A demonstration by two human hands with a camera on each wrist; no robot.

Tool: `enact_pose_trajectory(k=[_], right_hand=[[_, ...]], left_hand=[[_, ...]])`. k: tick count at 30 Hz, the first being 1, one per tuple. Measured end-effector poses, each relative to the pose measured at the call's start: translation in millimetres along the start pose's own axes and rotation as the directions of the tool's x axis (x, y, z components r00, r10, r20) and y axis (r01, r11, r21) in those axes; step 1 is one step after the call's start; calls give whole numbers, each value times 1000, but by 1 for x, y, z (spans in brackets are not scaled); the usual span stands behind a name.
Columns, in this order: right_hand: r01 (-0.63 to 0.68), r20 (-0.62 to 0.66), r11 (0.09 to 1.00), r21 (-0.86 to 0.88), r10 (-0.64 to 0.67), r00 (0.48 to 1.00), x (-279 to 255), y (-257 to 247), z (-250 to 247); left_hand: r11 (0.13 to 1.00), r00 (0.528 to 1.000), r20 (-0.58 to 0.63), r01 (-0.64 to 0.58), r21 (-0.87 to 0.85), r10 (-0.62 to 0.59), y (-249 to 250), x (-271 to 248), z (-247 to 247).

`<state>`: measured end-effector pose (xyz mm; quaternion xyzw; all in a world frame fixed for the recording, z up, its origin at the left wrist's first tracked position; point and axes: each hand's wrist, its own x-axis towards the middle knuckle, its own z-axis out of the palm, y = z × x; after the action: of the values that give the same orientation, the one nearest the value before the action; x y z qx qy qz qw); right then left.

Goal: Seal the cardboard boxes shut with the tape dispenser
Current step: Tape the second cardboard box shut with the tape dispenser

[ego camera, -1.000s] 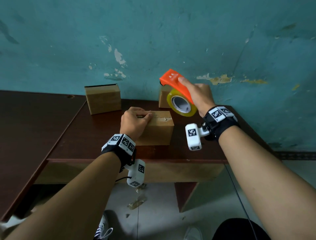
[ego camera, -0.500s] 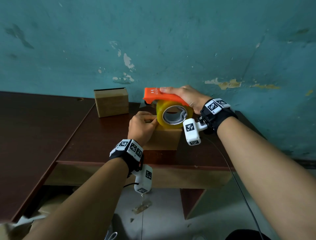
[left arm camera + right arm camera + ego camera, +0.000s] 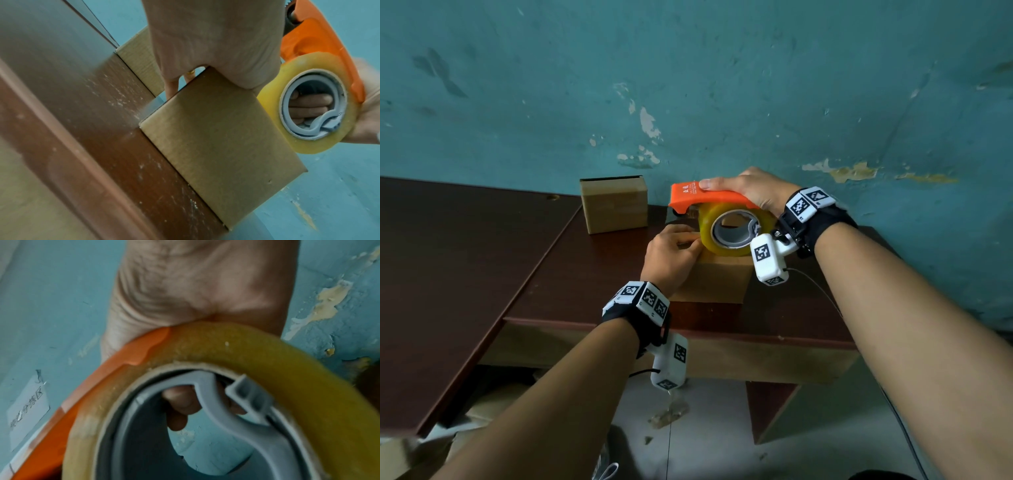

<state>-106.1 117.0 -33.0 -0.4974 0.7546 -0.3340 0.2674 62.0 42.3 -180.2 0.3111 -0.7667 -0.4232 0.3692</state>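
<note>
The brown table (image 3: 482,260) carries two cardboard boxes in view: the far box (image 3: 614,204) at the left by the teal wall (image 3: 688,68), and the near box (image 3: 717,281) close to the table's front edge. A second ago the tape dispenser (image 3: 709,200) hung in the air above and beyond the near box; now it has come down, its yellow tape roll (image 3: 726,229) sitting on that box's top. So the taping pass looks about to start, with no strip visibly laid yet. The right hand (image 3: 753,188) has its grip wrapped on the orange dispenser, thumb stretched along the top. The left hand (image 3: 671,255) steadies the near box, fingers curled over its top left edge, right beside the roll.

The head view hides the right fingers. The left wrist view shows them (image 3: 308,105) curled through the grey core of the roll, and the left palm (image 3: 213,40) planted on the box's upper corner. The right wrist view adds a fingertip (image 3: 180,400) inside the core, nothing of the box.
</note>
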Motion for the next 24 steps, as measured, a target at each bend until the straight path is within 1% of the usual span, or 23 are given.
enact_pose_trajectory(k=[2,4,5,6,8,9,11,12,13,16,17,20,24], right_hand=[[6,-2,999,-32,-6,1000,0,2,-1],[10,-5,999,-47,-10,1000,1,6,0],[14,-9,999,-47,-14,1000,1,8,1],[16,-11,999,-44,-16,1000,2,9,1],[12,0,999,-38,-12,1000,2,7,1],[8,9,999,-46,-8,1000,1,6,1],[5,14,997,-75,-4,1000,2,3,1],[4,11,996,-87,-3,1000,2,2,2],[2,8,995,-97,-1,1000,3,1,2],[-9,-14,990,-138,7,1000,6,-2,5],[-13,-22,988,-153,10,1000,5,-4,6],[-25,-40,982,-186,18,999,7,-7,7],[-35,-44,971,-235,25,999,10,-10,10]], left_hand=[[1000,1000,27,0,-31,1,-2,0,-3],[995,995,97,45,-85,-37,-7,2,-8],[983,988,143,85,-162,-62,-8,3,-12],[949,976,189,156,-275,-106,-8,3,-15],[797,939,287,318,-513,-190,-2,-1,-23],[710,919,323,383,-591,-227,2,-2,-27],[579,893,348,450,-679,-286,14,-5,-33],[561,897,322,441,-701,-303,16,-5,-34],[563,909,274,411,-717,-314,16,-3,-34],[651,936,143,328,-685,-321,10,5,-36],[680,943,119,308,-666,-310,11,6,-36],[766,943,75,307,-564,-323,11,11,-34],[774,940,42,302,-557,-337,19,9,-35]])
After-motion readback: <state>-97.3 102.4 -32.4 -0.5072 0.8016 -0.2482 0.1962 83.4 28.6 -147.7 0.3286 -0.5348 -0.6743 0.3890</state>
